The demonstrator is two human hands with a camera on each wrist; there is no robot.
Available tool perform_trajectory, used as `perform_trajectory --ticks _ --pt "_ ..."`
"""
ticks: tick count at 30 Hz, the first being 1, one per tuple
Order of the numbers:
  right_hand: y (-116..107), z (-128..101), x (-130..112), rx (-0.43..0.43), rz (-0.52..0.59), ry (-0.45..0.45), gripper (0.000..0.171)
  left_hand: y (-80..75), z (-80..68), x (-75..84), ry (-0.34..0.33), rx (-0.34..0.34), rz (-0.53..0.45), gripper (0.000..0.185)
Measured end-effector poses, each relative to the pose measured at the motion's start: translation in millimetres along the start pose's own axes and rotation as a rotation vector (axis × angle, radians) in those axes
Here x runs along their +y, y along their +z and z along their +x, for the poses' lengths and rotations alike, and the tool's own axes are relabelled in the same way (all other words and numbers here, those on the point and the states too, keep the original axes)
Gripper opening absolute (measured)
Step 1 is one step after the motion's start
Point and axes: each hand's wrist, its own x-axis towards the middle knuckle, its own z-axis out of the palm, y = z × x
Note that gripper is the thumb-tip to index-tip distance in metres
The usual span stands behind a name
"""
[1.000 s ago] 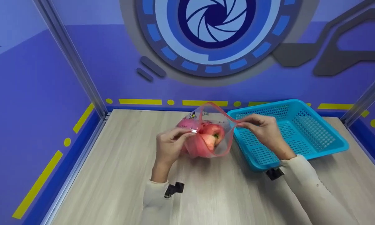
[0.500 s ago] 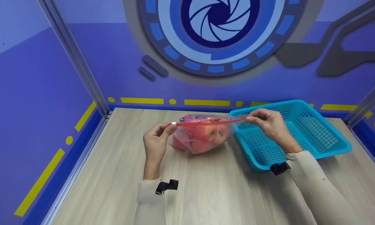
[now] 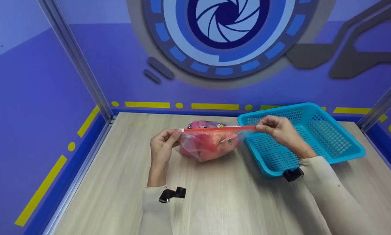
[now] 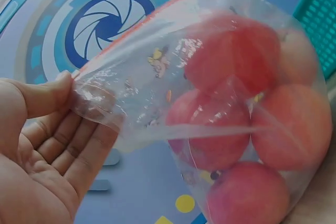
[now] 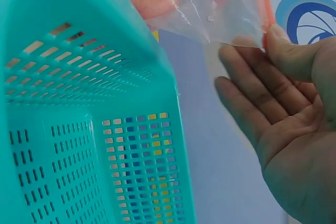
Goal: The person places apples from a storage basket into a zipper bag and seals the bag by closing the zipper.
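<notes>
A clear zip bag with a red closure strip and small cartoon prints stands on the table, several red apples inside. My left hand pinches the strip's left end, right at a small white slider. At the opposite corner, thumb and fingertips of my right hand pinch the strip's end. Between both hands the strip runs straight and taut, its edges together. In the left wrist view, thumb and index of the left hand meet on the bag's corner while the other fingers extend behind the plastic.
A turquoise perforated basket sits right of the bag, partly under my right hand and tilted in the right wrist view. Blue printed panels wall in the pale wooden table at the back and sides.
The bag's mouth was gaping a second ago; its strip is now pulled straight. My left hand moved left and my right hand slightly right. The apples stayed roughly in place.
</notes>
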Motion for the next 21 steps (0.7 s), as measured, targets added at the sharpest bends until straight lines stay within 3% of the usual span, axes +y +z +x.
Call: perform_trajectory --ticks 5,11,16,21 --pt "-2.1 -0.8 1.2 -0.075 0.087 0.105 0.031 -2.1 1.0 1.1 -0.085 -0.060 -0.033 0.017" --pt "-5.1 -1.1 1.3 -0.125 0.079 0.172 0.033 -2.4 0.0 5.0 -0.095 -0.116 -0.067 0.015" --pt "-4.7 -2.4 1.4 -0.169 0.043 0.141 0.031 4.0 -3.7 8.4 -0.105 -0.067 -0.072 0.016" --pt "-1.9 -0.1 -7.3 -0.131 -0.041 0.074 0.032 10.3 -5.0 9.6 -0.096 0.002 -0.092 0.016"
